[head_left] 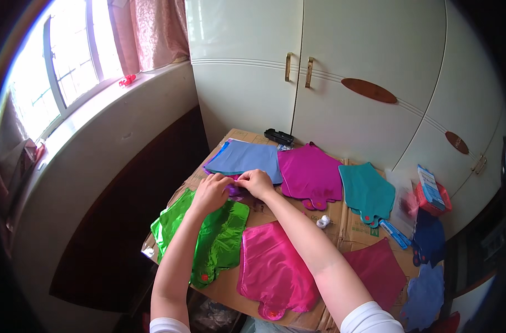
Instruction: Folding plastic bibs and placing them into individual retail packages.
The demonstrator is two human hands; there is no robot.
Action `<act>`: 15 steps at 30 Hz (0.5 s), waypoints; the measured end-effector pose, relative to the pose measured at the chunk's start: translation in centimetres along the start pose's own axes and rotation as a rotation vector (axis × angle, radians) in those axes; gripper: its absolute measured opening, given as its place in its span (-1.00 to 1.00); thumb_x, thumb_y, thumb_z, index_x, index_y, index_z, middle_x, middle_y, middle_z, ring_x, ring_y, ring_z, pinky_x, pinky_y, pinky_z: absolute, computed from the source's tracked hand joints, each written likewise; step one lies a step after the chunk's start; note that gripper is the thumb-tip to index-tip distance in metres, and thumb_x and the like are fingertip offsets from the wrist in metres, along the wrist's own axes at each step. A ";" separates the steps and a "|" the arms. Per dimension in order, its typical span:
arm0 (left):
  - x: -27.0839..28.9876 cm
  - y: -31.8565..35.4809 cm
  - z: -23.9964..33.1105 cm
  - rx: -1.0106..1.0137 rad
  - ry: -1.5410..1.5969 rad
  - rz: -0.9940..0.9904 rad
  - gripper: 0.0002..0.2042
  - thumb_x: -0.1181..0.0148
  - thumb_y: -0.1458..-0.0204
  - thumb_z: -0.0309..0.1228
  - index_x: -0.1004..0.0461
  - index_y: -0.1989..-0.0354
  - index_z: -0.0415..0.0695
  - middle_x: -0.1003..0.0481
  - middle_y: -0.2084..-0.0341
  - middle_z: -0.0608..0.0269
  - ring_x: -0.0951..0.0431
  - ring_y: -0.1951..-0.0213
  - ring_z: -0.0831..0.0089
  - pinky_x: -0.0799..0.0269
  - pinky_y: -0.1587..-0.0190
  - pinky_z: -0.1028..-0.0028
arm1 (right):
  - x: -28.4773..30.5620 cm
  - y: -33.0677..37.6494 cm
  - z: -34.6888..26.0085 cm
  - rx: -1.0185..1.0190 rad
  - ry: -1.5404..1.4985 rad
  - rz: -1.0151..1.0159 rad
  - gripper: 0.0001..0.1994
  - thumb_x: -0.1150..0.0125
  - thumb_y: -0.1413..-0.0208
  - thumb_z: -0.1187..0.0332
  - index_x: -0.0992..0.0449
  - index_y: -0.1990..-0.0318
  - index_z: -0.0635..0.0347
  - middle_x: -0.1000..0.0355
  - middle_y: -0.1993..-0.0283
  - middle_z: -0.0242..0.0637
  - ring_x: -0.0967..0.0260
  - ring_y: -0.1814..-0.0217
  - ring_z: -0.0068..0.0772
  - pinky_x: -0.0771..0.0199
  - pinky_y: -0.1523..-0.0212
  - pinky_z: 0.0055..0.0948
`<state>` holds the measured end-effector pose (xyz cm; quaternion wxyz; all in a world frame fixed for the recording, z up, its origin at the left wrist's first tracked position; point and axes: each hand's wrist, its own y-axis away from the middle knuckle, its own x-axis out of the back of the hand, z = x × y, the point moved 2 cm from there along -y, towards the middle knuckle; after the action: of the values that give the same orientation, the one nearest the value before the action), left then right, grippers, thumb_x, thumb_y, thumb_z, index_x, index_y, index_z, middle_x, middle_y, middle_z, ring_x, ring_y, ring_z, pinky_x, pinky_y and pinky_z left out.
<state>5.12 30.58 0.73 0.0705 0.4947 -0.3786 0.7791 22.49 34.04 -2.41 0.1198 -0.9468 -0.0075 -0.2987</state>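
Close together at the far left of the cardboard-covered table (pixel 347 225), my left hand (pixel 211 192) and my right hand (pixel 255 183) have their fingers pinched. A small bit of shiny purple foil (pixel 232 190) shows between them, and both sets of fingertips are on it; the rest is hidden by my hands. Just beyond lies a stack of blue-grey flat pieces (pixel 247 158). Under and beside my left forearm are shiny green foil pieces (pixel 222 233) with a rounded tab. Near my right forearm lies a stack of shiny pink pieces (pixel 275 261).
Magenta pieces (pixel 311 172) and teal pieces (pixel 366 191) lie at the back right. A white thread spool (pixel 323 222) sits mid-table. A black tool (pixel 279 136) lies by the cupboard (pixel 364 50). A red basket (pixel 439 204) stands right, near a blue-and-white packet (pixel 394 233).
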 end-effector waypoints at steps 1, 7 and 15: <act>0.0 0.1 0.0 -0.033 -0.012 -0.021 -0.77 -0.09 0.10 -0.42 -0.49 0.22 -0.05 -0.46 0.32 0.20 -0.44 0.16 0.19 -0.32 0.12 0.22 | -0.1 -0.1 0.1 0.008 -0.019 0.008 -0.78 -0.35 0.17 0.13 -0.64 0.41 0.02 -0.54 0.46 -0.26 -0.51 0.39 -0.34 -0.45 0.32 -0.39; -0.2 0.4 0.3 0.029 -0.121 -0.057 -0.71 -0.12 0.16 -0.44 -0.47 0.17 -0.04 -0.42 0.25 0.17 -0.40 0.13 0.19 -0.30 0.11 0.23 | 0.4 -0.1 0.1 -0.006 -0.057 -0.026 -0.82 -0.36 0.13 0.23 -0.64 0.41 0.12 -0.55 0.47 -0.33 -0.47 0.46 -0.57 -0.43 0.35 -0.52; -0.5 0.3 0.6 -0.084 -0.182 -0.063 -0.72 -0.12 0.15 -0.40 -0.43 0.19 -0.06 -0.42 0.24 0.25 -0.40 0.12 0.25 -0.30 0.10 0.25 | 0.2 -0.4 0.7 -0.021 -0.112 -0.012 -0.80 -0.34 0.14 0.20 -0.63 0.41 0.10 -0.55 0.47 -0.31 -0.49 0.42 -0.48 -0.43 0.33 -0.47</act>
<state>5.69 30.08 0.30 0.0810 0.5715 -0.4003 0.7118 22.97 34.59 -2.78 0.1074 -0.9631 -0.0166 -0.2462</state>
